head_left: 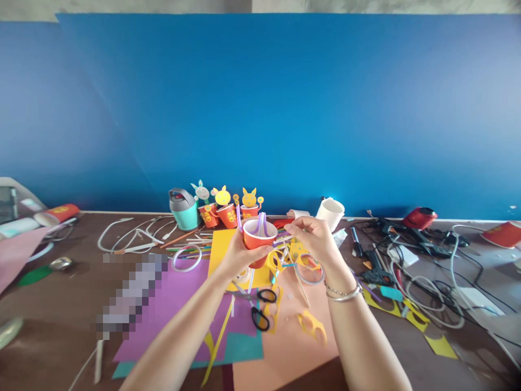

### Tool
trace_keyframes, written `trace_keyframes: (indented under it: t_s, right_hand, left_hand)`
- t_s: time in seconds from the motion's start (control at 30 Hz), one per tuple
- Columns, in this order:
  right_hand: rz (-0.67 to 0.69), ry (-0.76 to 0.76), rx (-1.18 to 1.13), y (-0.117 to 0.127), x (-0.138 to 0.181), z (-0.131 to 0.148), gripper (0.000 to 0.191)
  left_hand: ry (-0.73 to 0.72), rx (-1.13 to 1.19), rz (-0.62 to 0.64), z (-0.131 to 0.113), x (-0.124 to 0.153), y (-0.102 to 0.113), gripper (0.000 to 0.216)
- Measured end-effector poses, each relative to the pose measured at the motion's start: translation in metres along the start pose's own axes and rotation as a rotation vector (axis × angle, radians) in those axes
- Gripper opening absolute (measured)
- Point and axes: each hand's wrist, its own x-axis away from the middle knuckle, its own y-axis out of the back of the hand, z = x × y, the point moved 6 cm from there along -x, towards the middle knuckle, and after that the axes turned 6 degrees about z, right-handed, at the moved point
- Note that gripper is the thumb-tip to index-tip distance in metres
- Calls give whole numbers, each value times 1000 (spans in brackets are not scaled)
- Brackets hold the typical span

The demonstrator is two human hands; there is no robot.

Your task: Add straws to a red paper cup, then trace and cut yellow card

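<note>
An orange-red paper cup (255, 243) with a white inside is in my left hand (237, 254), whose fingers and thumb wrap round it. Bent purple strips (261, 224) stand inside the cup, and another purple piece rises at its left edge. Just right of the rim is my right hand (312, 233), thumb and fingertips pinched together; what they hold, if anything, is too small to make out. Below the cup, black-handled scissors (260, 310) lie on purple paper (175, 304) and cut yellow paper. A roll of tape (243, 275) sits partly behind my left hand.
Behind stand several decorated cups with animal faces (223, 196), a teal container (186, 215) and a white cup (330, 213). Glue guns (378, 269) and tangled cables lie at the right. Coloured sticks (199, 245) lie left of the cup; peach paper (285, 347) is in front.
</note>
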Motion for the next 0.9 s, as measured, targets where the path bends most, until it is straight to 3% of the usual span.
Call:
trace_keyframes:
  t_s: [0.13, 0.33, 0.43, 0.57, 0.77, 0.9]
  right_hand:
    - [61, 43, 17, 2, 1, 5, 32]
    - [278, -33, -196, -11, 1, -2, 36]
    - [283, -71, -245, -17, 1, -8, 26]
    - [332, -125, -360, -25, 2, -10, 27]
    - [114, -25, -199, -10, -3, 2, 34]
    - [112, -26, -84, -12, -2, 5, 35]
  left_hand:
    - [-14, -13, 25, 1, 0, 0, 60]
    - [-24, -41, 30, 4, 1, 1, 55]
    - [-14, -36, 79, 7, 0, 1, 57]
    - [30, -26, 129, 13, -2, 2, 61]
    - [22, -45, 179, 10, -2, -4, 64]
    - [38, -136, 254, 13, 1, -13, 67]
